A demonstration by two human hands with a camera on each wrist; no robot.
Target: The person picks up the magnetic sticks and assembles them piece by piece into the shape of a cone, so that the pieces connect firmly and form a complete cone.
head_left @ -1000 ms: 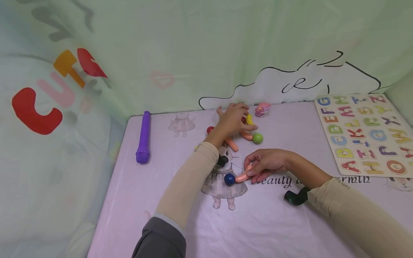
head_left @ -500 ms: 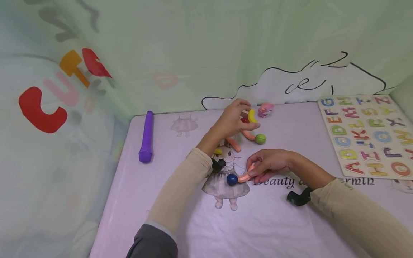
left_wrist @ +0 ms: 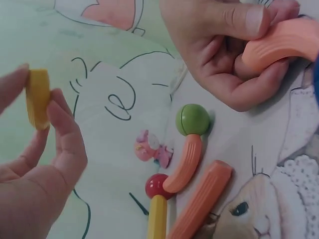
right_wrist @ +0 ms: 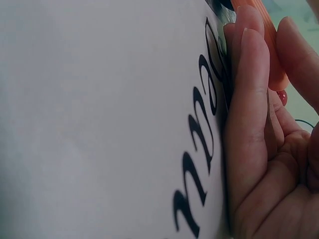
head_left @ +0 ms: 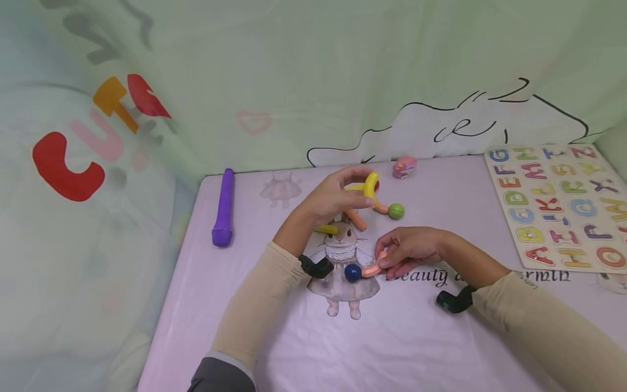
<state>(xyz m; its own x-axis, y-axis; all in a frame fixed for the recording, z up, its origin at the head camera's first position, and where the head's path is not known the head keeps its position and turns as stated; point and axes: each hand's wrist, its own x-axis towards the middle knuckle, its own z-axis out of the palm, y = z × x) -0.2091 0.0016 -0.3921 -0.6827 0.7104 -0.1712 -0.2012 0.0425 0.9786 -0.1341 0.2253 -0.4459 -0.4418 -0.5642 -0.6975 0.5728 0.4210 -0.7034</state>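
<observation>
My left hand [head_left: 333, 197] pinches a yellow curved stick [head_left: 371, 189] between thumb and fingertips, held up off the table in the left wrist view. My right hand [head_left: 412, 249] rests low at the table and pinches an orange curved stick [head_left: 373, 268] joined to a dark blue ball [head_left: 352, 272]. Beyond them lies a joined set: a green ball [left_wrist: 192, 119], another orange curved stick [left_wrist: 185, 162], a red ball [left_wrist: 158, 185] and a yellow straight stick [left_wrist: 158, 219]. Beside it is a loose orange straight stick [left_wrist: 202, 201]. Another yellow stick [head_left: 327, 229] shows partly beneath my left wrist.
A purple toy microphone [head_left: 223, 209] lies at the table's left. Near the back edge sits a small pink toy [head_left: 404, 167]. At the right is an alphabet puzzle board [head_left: 528, 202]. A light green curtain [head_left: 294, 81] hangs behind the table.
My left hand has picked up the yellow curved stick from among the pieces at the back and drawn it left and toward me. My right hand keeps its pinch, almost unmoved.
</observation>
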